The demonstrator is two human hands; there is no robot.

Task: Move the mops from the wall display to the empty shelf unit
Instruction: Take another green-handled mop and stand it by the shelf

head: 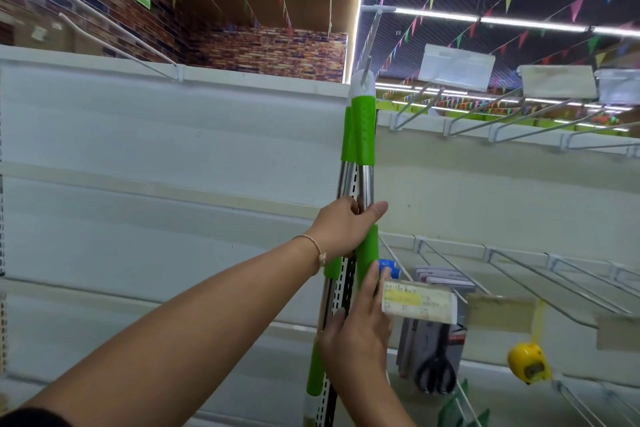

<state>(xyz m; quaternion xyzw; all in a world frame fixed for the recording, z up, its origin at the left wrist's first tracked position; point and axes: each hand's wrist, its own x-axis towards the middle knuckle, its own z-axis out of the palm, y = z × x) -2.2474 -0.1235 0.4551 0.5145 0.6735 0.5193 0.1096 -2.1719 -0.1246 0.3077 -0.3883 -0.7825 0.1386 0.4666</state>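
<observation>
Two mop handles [364, 135] with green grips and chrome shafts hang upright side by side from a white peg hook [371, 42] at the middle of the wall display. My left hand [341, 225] is wrapped around both chrome shafts just above the lower green sleeve [367, 253]. Lower down, my right hand [360, 333] lies against the shafts with its fingers stretched up onto that sleeve; its grasp looks loose. The mop heads are out of view below. The white back panels [156, 166] on the left carry nothing.
To the right, wire peg hooks [519, 267] jut out from the panel. Price tag holders [419, 302], packed scissors [436, 360] and a yellow tape measure [528, 362] hang close to my right hand. More hooks with labels [457, 68] stick out above. Bunting crosses the ceiling.
</observation>
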